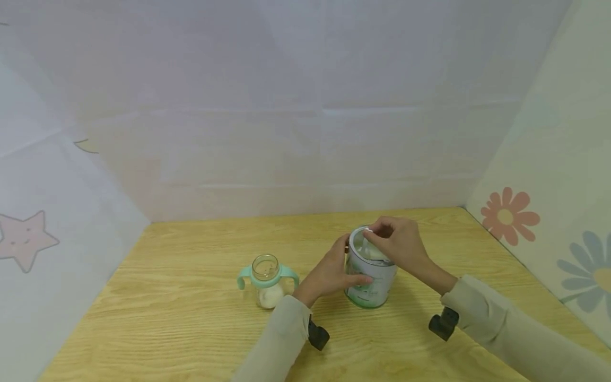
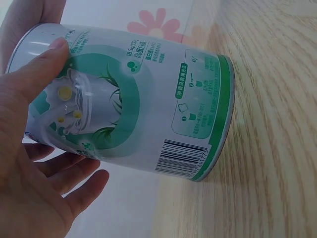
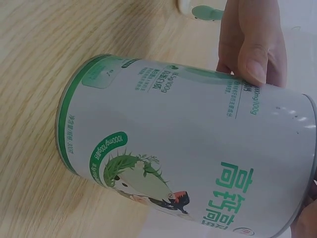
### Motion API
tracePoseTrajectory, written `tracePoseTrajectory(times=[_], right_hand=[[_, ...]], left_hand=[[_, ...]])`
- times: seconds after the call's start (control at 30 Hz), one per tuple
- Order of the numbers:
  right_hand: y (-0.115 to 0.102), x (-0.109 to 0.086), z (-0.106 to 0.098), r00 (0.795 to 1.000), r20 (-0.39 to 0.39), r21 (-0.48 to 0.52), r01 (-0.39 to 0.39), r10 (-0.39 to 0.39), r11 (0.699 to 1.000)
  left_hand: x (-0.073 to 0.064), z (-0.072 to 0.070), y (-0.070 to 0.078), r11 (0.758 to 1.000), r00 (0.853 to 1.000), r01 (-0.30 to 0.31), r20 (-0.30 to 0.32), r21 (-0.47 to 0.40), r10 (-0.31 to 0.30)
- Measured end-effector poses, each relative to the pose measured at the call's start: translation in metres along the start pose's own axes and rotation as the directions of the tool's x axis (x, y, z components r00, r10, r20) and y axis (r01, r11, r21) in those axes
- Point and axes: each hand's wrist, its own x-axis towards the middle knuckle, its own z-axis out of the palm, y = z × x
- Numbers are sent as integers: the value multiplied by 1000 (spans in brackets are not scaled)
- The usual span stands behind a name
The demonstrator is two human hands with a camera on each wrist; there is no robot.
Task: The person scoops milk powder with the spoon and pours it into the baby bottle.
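A white and green milk powder can [image 1: 374,291] stands uncovered on the wooden table. My left hand [image 1: 330,271] holds its left side, the thumb across the front and the other fingers around the back. In the left wrist view, the thumb and fingers of the left hand [image 2: 37,129] lie against the printed can [image 2: 143,99]. Over the can's mouth, my right hand [image 1: 400,241] pinches a small white scoop [image 1: 366,240], its lower part inside the rim. The right wrist view shows the can's front label [image 3: 193,129], with the right hand mostly out of frame.
A clear baby bottle [image 1: 265,268] with mint-green handles and white powder in the bottom stands uncapped, left of the can, near my left forearm. Behind the wooden table [image 1: 191,276] rises a pale sheet [image 1: 305,148], and a flowered panel [image 1: 539,175] borders the right side.
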Motion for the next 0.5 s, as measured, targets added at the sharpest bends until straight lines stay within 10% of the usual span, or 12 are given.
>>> tracePoseTrajectory(times=[0.5], right_hand=[[-5,-1,3,997,77,63,-33,28,997]], left_hand=[[0,-1,-2,1000,1000,1,2,9,-1]])
